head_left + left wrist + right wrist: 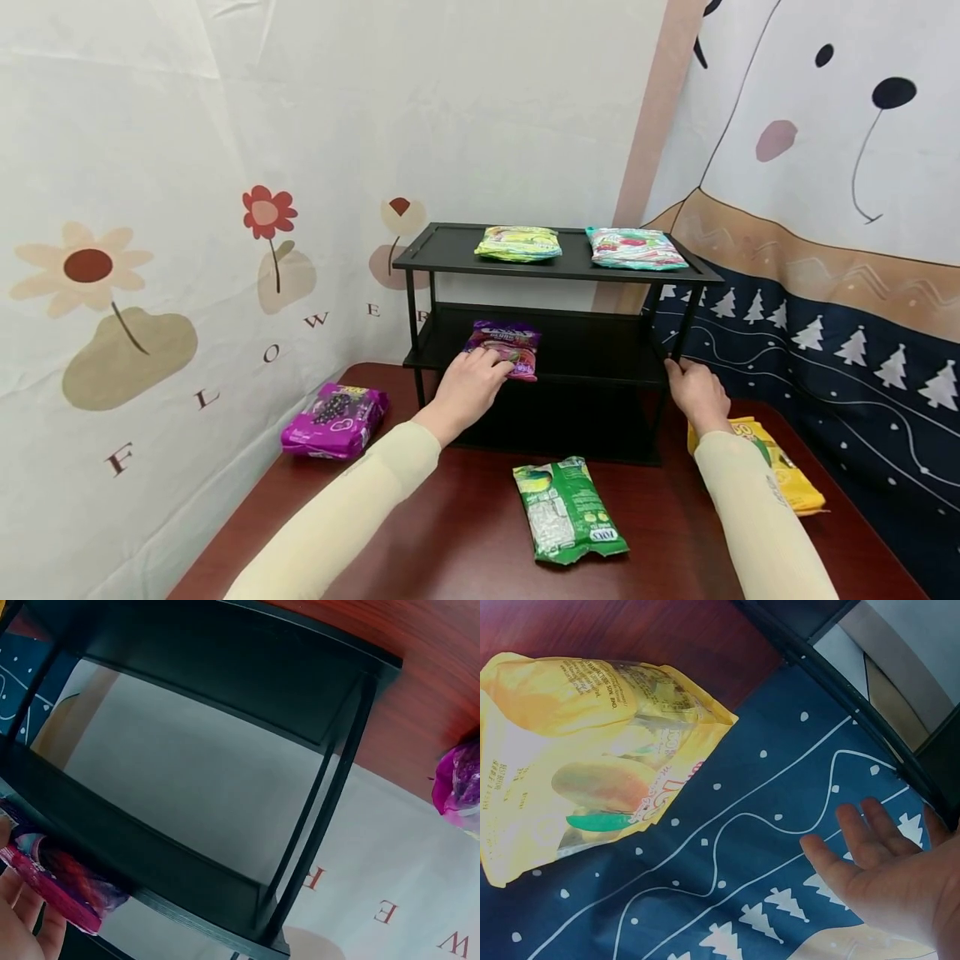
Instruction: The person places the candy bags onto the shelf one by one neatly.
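Observation:
A black three-tier rack (pixel 592 346) stands on the table. At the front of its middle shelf, my left hand (pixel 471 390) grips a purple and pink candy bag (pixel 517 337). The left wrist view shows fingers and thumb on both faces of that bag (pixel 64 881), at the shelf's edge. Beside the rack's right front post, my right hand (pixel 699 393) touches the post with its thumb side. In the right wrist view, the fingers of this hand (pixel 900 881) are spread and relaxed, near a yellow bag (pixel 600 765) with a mango picture.
On the top shelf lie a yellow-green bag (pixel 517 244) and a teal and red bag (pixel 636 249). A green bag (pixel 572 510) rests on the table (pixel 442 525) in front of the rack. Off to the left is a purple bag (pixel 336 421), close to the printed wall cloth (pixel 225 108).

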The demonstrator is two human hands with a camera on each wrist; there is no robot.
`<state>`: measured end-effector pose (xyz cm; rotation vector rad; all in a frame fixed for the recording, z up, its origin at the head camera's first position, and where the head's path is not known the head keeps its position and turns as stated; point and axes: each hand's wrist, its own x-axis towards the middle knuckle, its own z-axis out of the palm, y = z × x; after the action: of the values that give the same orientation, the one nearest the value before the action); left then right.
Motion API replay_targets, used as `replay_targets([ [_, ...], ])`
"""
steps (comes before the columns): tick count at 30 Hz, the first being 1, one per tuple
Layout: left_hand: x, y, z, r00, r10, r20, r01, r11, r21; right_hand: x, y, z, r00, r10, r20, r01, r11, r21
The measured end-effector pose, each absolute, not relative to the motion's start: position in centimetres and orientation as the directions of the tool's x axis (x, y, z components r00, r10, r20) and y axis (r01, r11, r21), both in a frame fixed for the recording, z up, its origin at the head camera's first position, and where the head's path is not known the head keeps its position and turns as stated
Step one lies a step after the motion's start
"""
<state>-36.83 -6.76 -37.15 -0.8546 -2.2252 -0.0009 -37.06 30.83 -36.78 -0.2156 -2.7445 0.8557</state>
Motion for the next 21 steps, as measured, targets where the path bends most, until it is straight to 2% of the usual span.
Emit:
replay_targets([
  [6,-37.1,-5.9,-36.8,-0.648,0.552,0.525,0.534,0.821,-0.203,-37.1,30.9,-36.8,-0.954,0.219,0.202,0.065,0.816,-0.575],
  [9,-37.0,-5.8,-36.9,-0.679,0.55,0.485,0.529,0.826,-0.195,-37.1,30.9,-36.9,-0.954,0.225,0.197,0.074,0.815,-0.575],
  [12,-36.8,-6.1,-37.4,-0.645,0.553,0.527,0.53,0.821,-0.213,-37.1,30.9,-36.9,-0.953,0.231,0.195,0.079,0.814,-0.576],
  [18,-36.4,-6.7,-39.0,-0.47,0.573,0.671,0.549,0.785,-0.287,-37.2,30.9,-37.0,-0.952,0.222,0.208,0.064,0.815,-0.576],
  [21,-36.4,-6.9,-39.6,-0.437,0.575,0.691,0.553,0.778,-0.297,-37.2,31.0,-37.0,-0.952,0.225,0.207,0.066,0.814,-0.577],
])
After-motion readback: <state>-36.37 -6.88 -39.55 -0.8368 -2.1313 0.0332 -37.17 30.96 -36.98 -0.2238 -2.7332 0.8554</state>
